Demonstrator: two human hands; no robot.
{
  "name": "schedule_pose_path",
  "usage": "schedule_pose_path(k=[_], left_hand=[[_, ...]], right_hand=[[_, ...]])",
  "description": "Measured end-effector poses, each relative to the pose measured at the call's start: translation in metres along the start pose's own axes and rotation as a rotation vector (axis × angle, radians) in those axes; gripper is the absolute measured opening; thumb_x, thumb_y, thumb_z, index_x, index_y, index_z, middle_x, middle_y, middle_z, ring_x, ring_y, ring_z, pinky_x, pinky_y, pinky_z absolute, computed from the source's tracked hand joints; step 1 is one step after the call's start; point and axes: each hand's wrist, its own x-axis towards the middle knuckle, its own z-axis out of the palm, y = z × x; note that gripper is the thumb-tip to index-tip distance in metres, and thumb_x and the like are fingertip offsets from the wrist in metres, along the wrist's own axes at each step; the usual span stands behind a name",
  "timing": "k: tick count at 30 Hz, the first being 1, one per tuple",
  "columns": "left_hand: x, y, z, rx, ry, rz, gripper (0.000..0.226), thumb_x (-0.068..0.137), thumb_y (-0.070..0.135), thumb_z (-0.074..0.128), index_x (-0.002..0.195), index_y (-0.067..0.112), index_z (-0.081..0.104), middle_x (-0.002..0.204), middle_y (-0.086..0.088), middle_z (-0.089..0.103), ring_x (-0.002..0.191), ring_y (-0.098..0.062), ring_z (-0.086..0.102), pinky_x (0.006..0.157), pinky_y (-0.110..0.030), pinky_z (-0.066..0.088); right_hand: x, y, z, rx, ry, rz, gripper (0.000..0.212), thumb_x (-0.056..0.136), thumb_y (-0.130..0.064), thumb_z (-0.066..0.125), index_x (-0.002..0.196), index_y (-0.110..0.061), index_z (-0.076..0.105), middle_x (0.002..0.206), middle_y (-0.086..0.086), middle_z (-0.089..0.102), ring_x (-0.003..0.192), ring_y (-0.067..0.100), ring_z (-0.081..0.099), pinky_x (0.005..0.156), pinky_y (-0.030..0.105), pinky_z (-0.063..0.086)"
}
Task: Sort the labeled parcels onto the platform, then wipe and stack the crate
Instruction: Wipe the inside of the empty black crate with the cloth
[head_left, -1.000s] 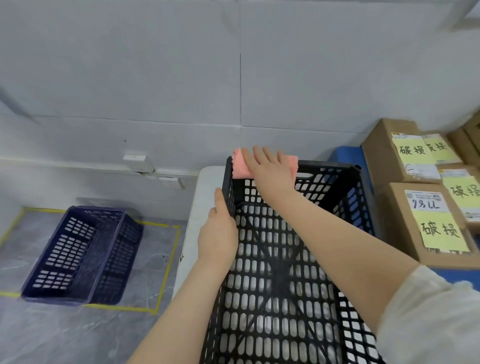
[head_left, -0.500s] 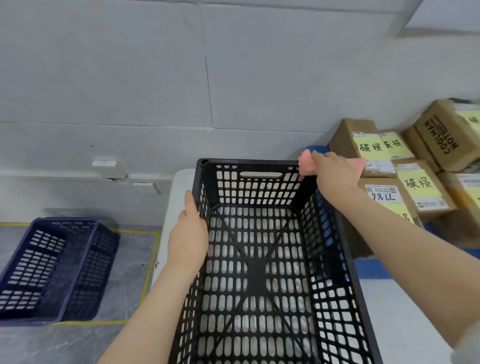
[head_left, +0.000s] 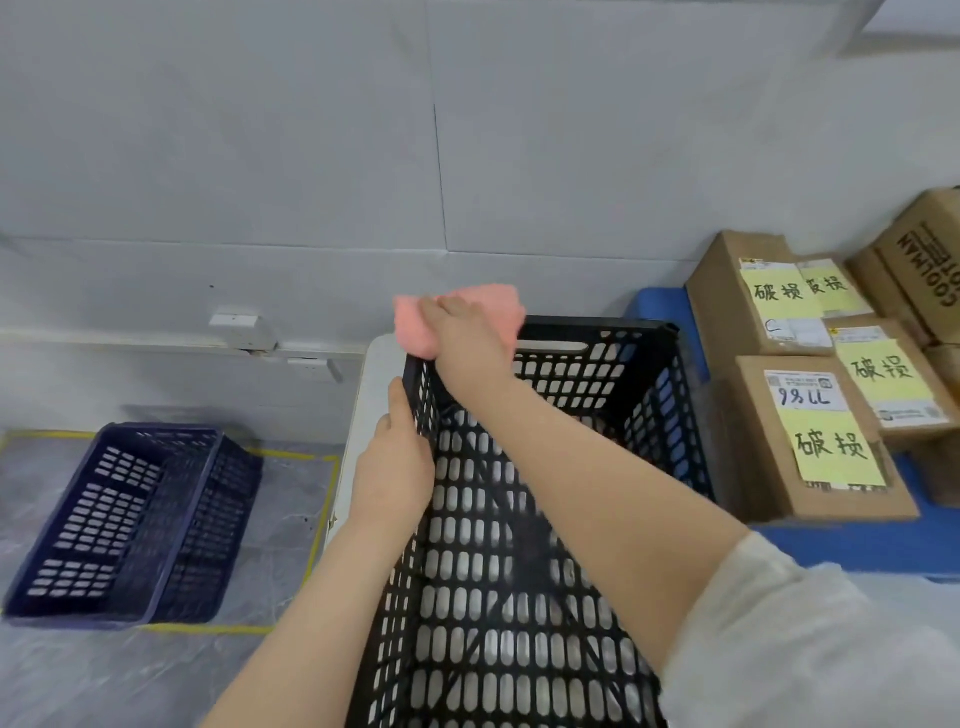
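Observation:
A black perforated crate (head_left: 597, 395) stands on a white table (head_left: 371, 395) in front of me. My left hand (head_left: 397, 467) grips the crate's left rim, thumb along the top edge. My right hand (head_left: 467, 338) presses a pink cloth (head_left: 415, 325) onto the crate's far left corner, fingers curled over the cloth. Cardboard parcels (head_left: 826, 441) with yellow handwritten labels sit on a blue platform (head_left: 852, 545) to the right.
A dark blue crate (head_left: 130, 519) lies on the floor at the left inside a yellow taped square. A grey wall runs close behind the table. More cardboard boxes (head_left: 924, 260) are stacked at the far right.
My right hand has slid the pink cloth along the far rim from the right corner back to the left corner. My left hand has kept its grip on the left rim.

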Motion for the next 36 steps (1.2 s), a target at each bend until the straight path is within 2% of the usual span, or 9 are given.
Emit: schedule_pose_path(k=[4, 7, 9, 11, 17, 20, 24, 30, 36], left_hand=[[-0.001, 0.000, 0.002, -0.018, 0.022, 0.005, 0.065, 0.092, 0.004, 0.035, 0.150, 0.015, 0.009, 0.111, -0.020, 0.054, 0.088, -0.042, 0.056, 0.074, -0.048, 0.046], [-0.001, 0.000, 0.003, -0.042, 0.027, -0.012, 0.064, 0.093, 0.004, 0.034, 0.151, 0.018, 0.009, 0.109, -0.018, 0.054, 0.084, -0.039, 0.055, 0.072, -0.045, 0.045], [-0.001, 0.000, 0.003, -0.049, 0.022, -0.022, 0.064, 0.094, 0.004, 0.034, 0.151, 0.018, 0.008, 0.109, -0.017, 0.054, 0.082, -0.036, 0.053, 0.070, -0.042, 0.043], [-0.001, 0.000, 0.003, -0.047, 0.016, -0.023, 0.065, 0.094, 0.004, 0.034, 0.151, 0.017, 0.008, 0.109, -0.017, 0.053, 0.078, -0.032, 0.050, 0.068, -0.039, 0.039], [-0.002, 0.003, 0.002, -0.029, 0.018, -0.033, 0.064, 0.094, 0.004, 0.034, 0.151, 0.015, 0.008, 0.111, -0.017, 0.053, 0.076, -0.028, 0.045, 0.067, -0.038, 0.036], [-0.002, 0.003, 0.002, -0.017, 0.020, -0.035, 0.064, 0.094, 0.004, 0.034, 0.151, 0.016, 0.007, 0.109, -0.016, 0.053, 0.075, -0.028, 0.047, 0.065, -0.038, 0.036], [-0.001, 0.003, 0.003, -0.004, 0.025, -0.037, 0.063, 0.094, 0.005, 0.033, 0.150, 0.016, 0.008, 0.107, -0.015, 0.054, 0.075, -0.029, 0.049, 0.066, -0.039, 0.038], [0.000, -0.002, 0.004, -0.012, 0.054, 0.011, 0.060, 0.093, 0.004, 0.035, 0.148, 0.016, 0.013, 0.091, -0.015, 0.055, 0.069, -0.030, 0.052, 0.061, -0.041, 0.040], [0.001, 0.000, 0.003, -0.037, 0.030, 0.029, 0.066, 0.093, 0.004, 0.037, 0.151, 0.017, 0.008, 0.084, -0.017, 0.056, 0.066, -0.029, 0.050, 0.060, -0.039, 0.037]], right_hand=[[-0.009, 0.030, -0.013, -0.130, -0.073, -0.154, 0.070, 0.085, 0.007, 0.048, 0.148, -0.010, 0.024, 0.152, 0.009, 0.029, 0.136, 0.029, 0.030, 0.109, 0.034, 0.024], [-0.029, 0.071, -0.027, -0.236, -0.106, -0.077, 0.074, 0.087, 0.002, 0.053, 0.151, -0.014, 0.018, 0.156, 0.003, 0.023, 0.143, 0.022, 0.021, 0.116, 0.032, 0.015], [-0.039, 0.099, -0.040, -0.345, -0.081, 0.043, 0.056, 0.092, -0.010, 0.051, 0.145, -0.015, 0.033, 0.148, 0.003, 0.039, 0.136, 0.021, 0.036, 0.110, 0.036, 0.029], [-0.048, 0.126, -0.059, -0.493, -0.020, 0.189, 0.032, 0.096, -0.022, 0.041, 0.125, -0.018, 0.053, 0.126, 0.003, 0.060, 0.113, 0.022, 0.055, 0.089, 0.037, 0.044], [-0.064, 0.156, -0.074, -0.392, -0.114, 0.366, 0.042, 0.087, -0.008, 0.053, 0.128, -0.005, 0.045, 0.125, 0.013, 0.052, 0.119, 0.029, 0.044, 0.097, 0.038, 0.036], [-0.057, 0.124, -0.060, -0.536, -0.047, 0.441, 0.038, 0.082, -0.003, 0.047, 0.117, -0.016, 0.052, 0.105, 0.005, 0.061, 0.100, 0.026, 0.054, 0.083, 0.038, 0.035], [-0.035, 0.089, -0.034, -0.158, 0.013, 0.314, 0.038, 0.081, 0.000, 0.053, 0.115, -0.015, 0.054, 0.117, 0.003, 0.056, 0.110, 0.023, 0.052, 0.090, 0.037, 0.046], [-0.011, 0.077, -0.061, 0.303, -0.275, 0.173, 0.045, 0.092, 0.001, 0.040, 0.129, -0.021, 0.054, 0.129, 0.001, 0.054, 0.115, 0.018, 0.048, 0.095, 0.029, 0.037], [-0.062, 0.151, -0.125, 0.496, 0.495, 0.398, 0.064, 0.082, 0.009, 0.038, 0.135, -0.023, 0.052, 0.111, -0.005, 0.061, 0.099, 0.012, 0.057, 0.078, 0.019, 0.043]])
